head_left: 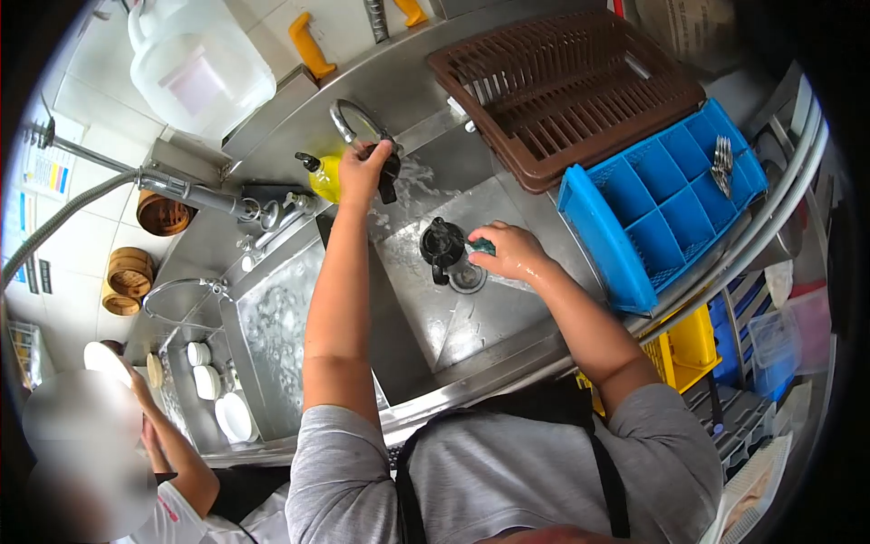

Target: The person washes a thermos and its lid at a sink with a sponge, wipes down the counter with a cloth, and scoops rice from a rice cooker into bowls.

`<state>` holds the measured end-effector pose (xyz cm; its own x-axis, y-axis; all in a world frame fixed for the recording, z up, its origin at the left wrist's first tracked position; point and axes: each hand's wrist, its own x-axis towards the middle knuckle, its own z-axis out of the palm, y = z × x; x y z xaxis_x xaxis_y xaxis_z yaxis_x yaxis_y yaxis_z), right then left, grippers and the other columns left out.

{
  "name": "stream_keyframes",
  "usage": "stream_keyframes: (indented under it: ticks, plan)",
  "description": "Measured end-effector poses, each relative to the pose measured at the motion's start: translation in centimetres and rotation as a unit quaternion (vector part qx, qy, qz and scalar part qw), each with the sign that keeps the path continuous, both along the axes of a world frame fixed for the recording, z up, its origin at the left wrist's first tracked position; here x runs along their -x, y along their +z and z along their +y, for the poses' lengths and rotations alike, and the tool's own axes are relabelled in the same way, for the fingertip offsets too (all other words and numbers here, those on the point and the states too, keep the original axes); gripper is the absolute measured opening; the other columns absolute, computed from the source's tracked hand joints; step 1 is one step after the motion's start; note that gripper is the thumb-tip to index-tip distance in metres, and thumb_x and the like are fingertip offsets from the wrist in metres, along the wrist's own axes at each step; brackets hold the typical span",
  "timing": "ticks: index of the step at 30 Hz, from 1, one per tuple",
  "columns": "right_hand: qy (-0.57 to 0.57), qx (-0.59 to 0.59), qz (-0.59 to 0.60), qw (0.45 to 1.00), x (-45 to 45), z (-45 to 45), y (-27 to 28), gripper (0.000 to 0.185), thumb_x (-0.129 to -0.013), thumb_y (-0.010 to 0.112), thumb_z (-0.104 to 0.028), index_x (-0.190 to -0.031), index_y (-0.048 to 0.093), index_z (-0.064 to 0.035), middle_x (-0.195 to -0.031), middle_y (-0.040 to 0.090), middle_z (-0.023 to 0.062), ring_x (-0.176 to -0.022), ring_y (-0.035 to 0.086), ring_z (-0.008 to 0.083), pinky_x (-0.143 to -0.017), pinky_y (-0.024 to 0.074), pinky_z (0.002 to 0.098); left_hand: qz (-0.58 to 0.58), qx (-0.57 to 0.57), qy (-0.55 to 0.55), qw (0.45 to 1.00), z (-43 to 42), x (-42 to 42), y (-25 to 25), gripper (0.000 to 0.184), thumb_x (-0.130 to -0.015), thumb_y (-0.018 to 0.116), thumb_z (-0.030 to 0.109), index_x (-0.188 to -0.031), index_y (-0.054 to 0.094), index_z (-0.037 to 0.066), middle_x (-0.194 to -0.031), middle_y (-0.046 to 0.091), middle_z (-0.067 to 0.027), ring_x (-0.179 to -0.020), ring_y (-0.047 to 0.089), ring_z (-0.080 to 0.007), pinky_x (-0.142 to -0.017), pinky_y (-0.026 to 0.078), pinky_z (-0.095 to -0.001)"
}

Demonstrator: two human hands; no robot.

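Right hand point(509, 252): fingers curled on a green scrubber point(483, 246), just beside a black pot point(442, 241) standing in the sink point(494, 317); can't tell if the pad touches it. Farther out, left hand point(364, 172): closed round a black piece point(391, 170) by the tap point(336, 116), water running. Reads as wash/rinse step. Next move likely calls for turning the piece under the flow, firm wet grip.
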<state>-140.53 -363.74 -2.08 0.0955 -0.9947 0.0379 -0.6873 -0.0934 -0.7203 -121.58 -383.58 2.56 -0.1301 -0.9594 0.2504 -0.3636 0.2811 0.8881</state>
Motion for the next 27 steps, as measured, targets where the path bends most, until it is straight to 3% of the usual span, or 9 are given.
stream_keyframes:
  ticks: [1, 5, 8, 9, 13, 17, 20, 23, 27]
  plan:
    - [0.0, 0.0, 0.002, 1.0, 0.2, 0.1, 0.2, 0.033, -0.069, 0.06, -0.035, -0.096, 0.057, -0.0161, -0.096, 0.056, 0.0091, -0.086, 0.055, 0.0271, -0.073, 0.0443, 0.0354, -0.002, 0.013, -0.015, 1.0, -0.2, -0.4, -0.3, 0.026, -0.078, 0.057, 0.028, -0.087, 0.059, 0.004, -0.076, 0.058, -0.0032, -0.063, 0.051, -0.0096, -0.059, 0.041, -0.0238]
    - [-0.001, 0.01, -0.006, 1.0, 0.8, -0.1, -0.1, 0.033, -0.069, 0.06, -0.035, -0.096, 0.057, -0.0163, -0.096, 0.056, 0.0092, -0.087, 0.055, 0.0272, -0.075, 0.0442, 0.036, 0.08, -0.217, 0.011, 0.973, 0.9, -0.6, 1.7, 0.03, -0.078, 0.056, 0.035, -0.095, 0.054, 0.01, -0.075, 0.058, -0.0019, -0.059, 0.054, -0.0127, -0.047, 0.041, -0.026]
    - [-0.002, 0.011, 0.004, 1.0, 1.0, -0.2, -0.2, 0.034, -0.068, 0.06, -0.035, -0.097, 0.057, -0.0166, -0.096, 0.055, 0.0098, -0.087, 0.055, 0.0273, -0.076, 0.044, 0.0367, 0.175, -0.37, -0.006, 0.912, -0.1, -1.7, 1.2, 0.027, -0.08, 0.051, 0.035, -0.095, 0.053, 0.013, -0.073, 0.057, -0.0018, -0.058, 0.055, -0.0136, -0.043, 0.041, -0.0286]
    - [0.001, 0.009, 0.007, 1.0, 1.1, -0.2, -0.1, 0.034, -0.068, 0.06, -0.035, -0.097, 0.057, -0.0166, -0.097, 0.055, 0.01, -0.088, 0.055, 0.0274, -0.076, 0.044, 0.0367, 0.168, -0.357, 0.062, 0.917, 1.7, -0.3, 2.7, 0.027, -0.083, 0.043, 0.036, -0.087, 0.053, 0.011, -0.071, 0.056, -0.0021, -0.057, 0.054, -0.0125, -0.039, 0.039, -0.0281]
    - [-0.004, -0.01, 0.026, 1.0, 1.4, -0.1, 0.3, 0.034, -0.068, 0.061, -0.035, -0.097, 0.057, -0.0167, -0.097, 0.055, 0.0098, -0.088, 0.055, 0.0268, -0.076, 0.0437, 0.0363, 0.035, -0.216, -0.004, 0.976, 3.0, 0.9, 2.9, 0.029, -0.082, 0.05, 0.035, -0.094, 0.053, 0.009, -0.079, 0.056, -0.0024, -0.062, 0.054, -0.0116, -0.046, 0.044, -0.027]
    - [0.001, -0.013, 0.032, 0.999, 1.5, -0.3, 0.0, 0.036, -0.068, 0.061, -0.036, -0.098, 0.057, -0.0168, -0.097, 0.055, 0.0095, -0.089, 0.054, 0.0268, -0.078, 0.0431, 0.0361, 0.085, -0.088, -0.054, 0.991, 4.4, 4.5, 4.3, 0.032, -0.083, 0.051, 0.03, -0.093, 0.055, 0.001, -0.077, 0.056, -0.0011, -0.067, 0.049, -0.0078, -0.059, 0.039, -0.0207]
    - [0.004, -0.029, 0.05, 0.998, 1.3, -0.1, 0.3, 0.037, -0.067, 0.062, -0.033, -0.099, 0.057, -0.0158, -0.099, 0.054, 0.009, -0.09, 0.054, 0.0266, -0.077, 0.043, 0.0359, 0.133, -0.077, -0.071, 0.986, 6.1, 8.7, 6.6, 0.033, -0.084, 0.049, 0.032, -0.091, 0.055, 0.0, -0.075, 0.054, -0.0009, -0.067, 0.046, -0.0084, -0.061, 0.038, -0.0225]
    - [0.009, -0.033, 0.053, 0.998, 1.2, -0.1, 0.1, 0.037, -0.067, 0.062, -0.034, -0.099, 0.057, -0.0164, -0.098, 0.054, 0.0097, -0.089, 0.054, 0.0272, -0.077, 0.0429, 0.0363, 0.09, -0.043, -0.116, 0.988, 8.0, 13.2, 7.4, 0.034, -0.084, 0.048, 0.033, -0.084, 0.056, -0.001, -0.071, 0.053, -0.0019, -0.066, 0.045, -0.009, -0.06, 0.037, -0.0226]
    - [0.016, -0.061, 0.075, 0.995, 1.5, -0.1, 0.3, 0.039, -0.069, 0.061, -0.037, -0.103, 0.056, -0.0176, -0.1, 0.053, 0.0091, -0.093, 0.053, 0.027, -0.081, 0.0415, 0.0366, -0.007, -0.003, -0.158, 0.987, 9.0, 17.7, 5.7, 0.039, -0.084, 0.046, 0.036, -0.08, 0.056, -0.001, -0.067, 0.055, -0.0112, -0.067, 0.052, -0.0184, -0.062, 0.041, -0.0308]
